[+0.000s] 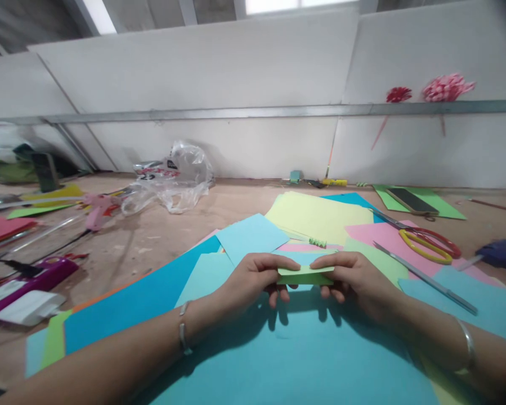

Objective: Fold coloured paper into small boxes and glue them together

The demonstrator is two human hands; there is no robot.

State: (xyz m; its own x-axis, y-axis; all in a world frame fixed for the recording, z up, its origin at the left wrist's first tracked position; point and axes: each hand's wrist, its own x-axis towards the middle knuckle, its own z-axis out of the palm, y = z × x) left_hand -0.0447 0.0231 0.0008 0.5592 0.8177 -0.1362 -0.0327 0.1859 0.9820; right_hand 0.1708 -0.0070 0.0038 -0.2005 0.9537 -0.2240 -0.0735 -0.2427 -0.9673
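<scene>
Between my two hands is a small folded strip of light green paper [305, 277], held up above a large light blue sheet [295, 349]. My left hand [261, 274] pinches its left end, thumb and index finger closed on it. At the right end my right hand [354, 275] grips the same strip in a like pinch. The other fingers of both hands curl below the paper. Just beyond the strip lies a small curled green paper piece [317, 243].
Right of my hands lie red-and-yellow-handled scissors [430, 242], a slim metal cutter [430, 278] and a dark blue glue gun [501, 256]. Coloured sheets [320, 214] spread across the table. Leftward are a pink glue gun [98, 211], a purple power strip [28, 287] and a plastic bag [174, 177].
</scene>
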